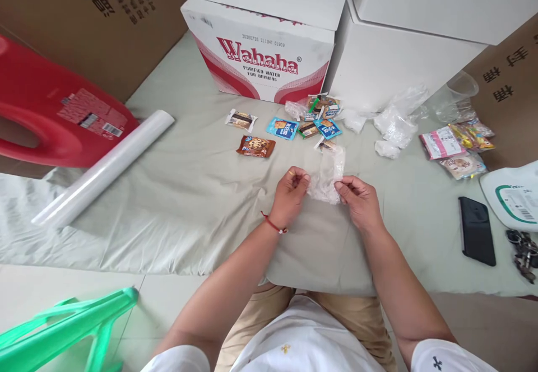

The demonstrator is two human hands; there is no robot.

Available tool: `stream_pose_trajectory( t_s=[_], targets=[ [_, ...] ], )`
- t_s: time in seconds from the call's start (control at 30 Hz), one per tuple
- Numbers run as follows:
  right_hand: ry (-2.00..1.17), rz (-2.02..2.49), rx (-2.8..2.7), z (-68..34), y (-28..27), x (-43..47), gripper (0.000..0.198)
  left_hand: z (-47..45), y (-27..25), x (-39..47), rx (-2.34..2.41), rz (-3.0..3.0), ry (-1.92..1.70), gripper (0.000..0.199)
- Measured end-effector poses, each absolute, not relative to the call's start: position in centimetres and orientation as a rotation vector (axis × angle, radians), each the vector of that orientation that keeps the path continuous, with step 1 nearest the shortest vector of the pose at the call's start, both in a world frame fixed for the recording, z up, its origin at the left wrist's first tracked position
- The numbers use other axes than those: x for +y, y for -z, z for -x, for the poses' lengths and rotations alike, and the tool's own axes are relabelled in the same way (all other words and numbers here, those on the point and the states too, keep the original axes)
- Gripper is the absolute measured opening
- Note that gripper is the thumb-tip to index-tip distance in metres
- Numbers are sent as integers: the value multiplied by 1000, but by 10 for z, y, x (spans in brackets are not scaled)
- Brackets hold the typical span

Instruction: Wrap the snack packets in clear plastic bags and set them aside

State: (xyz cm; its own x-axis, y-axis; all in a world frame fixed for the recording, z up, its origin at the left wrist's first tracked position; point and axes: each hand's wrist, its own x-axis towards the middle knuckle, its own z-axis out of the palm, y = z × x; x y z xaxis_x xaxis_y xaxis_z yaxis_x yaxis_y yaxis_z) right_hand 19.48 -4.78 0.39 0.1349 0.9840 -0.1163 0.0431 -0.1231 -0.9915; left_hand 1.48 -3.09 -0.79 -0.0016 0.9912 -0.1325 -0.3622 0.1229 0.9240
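Note:
A clear plastic bag (328,175) is stretched between my two hands, low over the cloth-covered table. My left hand (291,193), with a red string bracelet at the wrist, pinches the bag's left side. On the opposite side my right hand (358,197) pinches it between thumb and fingers. Just beyond the bag lies a pile of small wrapped snacks, among them a blue packet (328,129) and another blue packet (283,128). A brown cookie packet (256,146) and a clear-wrapped snack (241,120) lie to the left. One small packet (326,144) is partly hidden behind the bag.
Crumpled clear bags (395,124) lie right of the pile, near pink and gold packets (445,143). A phone (477,231) and keys (523,253) are at the right. A plastic film roll (105,167) lies left, by a red jug (54,103). A Wahaha carton (264,52) stands behind.

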Motion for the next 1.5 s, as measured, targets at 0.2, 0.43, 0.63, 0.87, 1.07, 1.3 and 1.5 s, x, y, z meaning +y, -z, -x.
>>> stream_pose_trajectory(
  t_s=[0.2,0.43,0.63,0.87,1.07,1.3,1.5],
  targets=[
    [-1216,1400,-898,-204,-12,-40,38,2,-4,-22,724,-325,-1266,25],
    [-1134,1453,-951,-214,-10,-36,49,3,-12,-26,536,-277,-1144,13],
    [-1163,1466,-1019,-203,-10,-32,56,-2,-14,-29,435,-366,-1022,12],
    [-1149,1449,-935,-209,-18,-34,41,-2,-11,-26,468,-297,-1031,13],
    [-1070,1490,-858,-239,-25,-53,43,2,-8,-22,459,-258,-1077,15],
    [-973,1584,-789,-270,-22,-97,41,1,-8,-21,657,-340,-1175,24],
    [-820,1774,-918,-305,-15,-124,38,-7,-4,-20,877,-482,-1278,29]
  ],
)
